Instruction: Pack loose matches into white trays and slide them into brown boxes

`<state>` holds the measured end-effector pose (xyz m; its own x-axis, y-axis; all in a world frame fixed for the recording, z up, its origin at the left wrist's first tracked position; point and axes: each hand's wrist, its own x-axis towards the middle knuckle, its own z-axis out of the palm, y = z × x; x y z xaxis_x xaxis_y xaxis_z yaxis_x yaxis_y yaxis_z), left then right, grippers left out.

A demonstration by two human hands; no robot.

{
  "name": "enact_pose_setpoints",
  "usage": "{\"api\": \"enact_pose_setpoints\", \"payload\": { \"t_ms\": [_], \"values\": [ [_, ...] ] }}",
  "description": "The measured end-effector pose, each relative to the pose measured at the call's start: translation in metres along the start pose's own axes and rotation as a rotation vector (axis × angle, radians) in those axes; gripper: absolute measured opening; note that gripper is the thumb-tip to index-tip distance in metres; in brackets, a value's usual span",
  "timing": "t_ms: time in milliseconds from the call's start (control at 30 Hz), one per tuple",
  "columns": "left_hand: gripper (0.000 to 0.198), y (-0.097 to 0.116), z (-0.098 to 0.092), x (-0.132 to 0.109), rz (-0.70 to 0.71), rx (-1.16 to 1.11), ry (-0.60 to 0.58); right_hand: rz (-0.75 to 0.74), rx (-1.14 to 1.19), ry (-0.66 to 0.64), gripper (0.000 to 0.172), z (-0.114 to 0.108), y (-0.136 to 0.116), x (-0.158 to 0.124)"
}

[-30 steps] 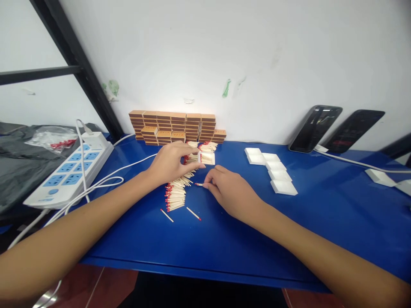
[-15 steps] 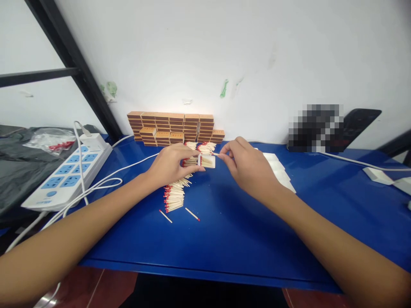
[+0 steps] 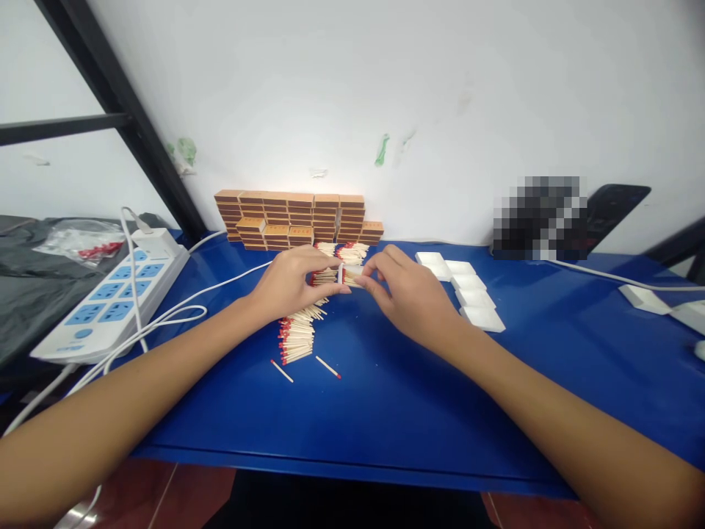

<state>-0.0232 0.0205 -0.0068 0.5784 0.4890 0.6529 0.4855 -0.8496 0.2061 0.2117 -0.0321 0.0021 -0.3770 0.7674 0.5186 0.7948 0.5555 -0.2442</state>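
Between the thumb and forefinger of my left hand (image 3: 289,283) is a small white matchbox tray (image 3: 340,275) holding several red-tipped matches. My right hand (image 3: 407,297) is closed in a pinch over the tray's right end, on a match mostly hidden by the fingertips. Beside and below my left hand spreads a pile of matches (image 3: 297,339), partly covered by that hand. Two single matches lie apart on the blue table, a left one (image 3: 282,371) and a right one (image 3: 329,367). Right of my right hand, several white matchbox trays (image 3: 474,298) lie in an overlapping row.
Stacked matchboxes (image 3: 289,213) stand against the wall behind the matches. On the left lie a power strip (image 3: 110,305) with white cables and a plastic bag (image 3: 80,242) on dark cloth. A dark phone-like object (image 3: 620,213) leans at the back right. The blue table (image 3: 385,419) ends in front.
My right hand has moved left and slightly down, bringing the pinched match from beside the tray to over it. More of the white trays shows. My left hand keeps its hold.
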Motion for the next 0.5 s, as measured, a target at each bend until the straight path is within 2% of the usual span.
{"api": "enact_pose_setpoints", "payload": {
  "t_ms": [100, 200, 300, 433, 500],
  "values": [
    [0.045, -0.005, 0.000, -0.001, -0.033, 0.040, 0.015, -0.004, 0.176, -0.006, 0.017, -0.003, -0.014, -0.004],
    [0.044, -0.006, 0.000, -0.002, -0.047, 0.051, 0.009, 0.003, 0.299, -0.242, 0.022, -0.006, -0.037, -0.015],
    [0.045, -0.005, 0.001, -0.002, -0.037, 0.048, -0.001, 0.008, 0.247, -0.460, 0.021, -0.006, -0.057, -0.027],
    [0.045, -0.005, 0.001, -0.003, -0.038, 0.053, 0.002, -0.033, 0.195, -0.554, 0.009, -0.002, -0.069, -0.032],
    [0.045, -0.004, 0.001, -0.003, -0.038, 0.058, -0.005, -0.074, 0.203, -0.588, 0.009, 0.000, -0.070, -0.031]
  ]
}}
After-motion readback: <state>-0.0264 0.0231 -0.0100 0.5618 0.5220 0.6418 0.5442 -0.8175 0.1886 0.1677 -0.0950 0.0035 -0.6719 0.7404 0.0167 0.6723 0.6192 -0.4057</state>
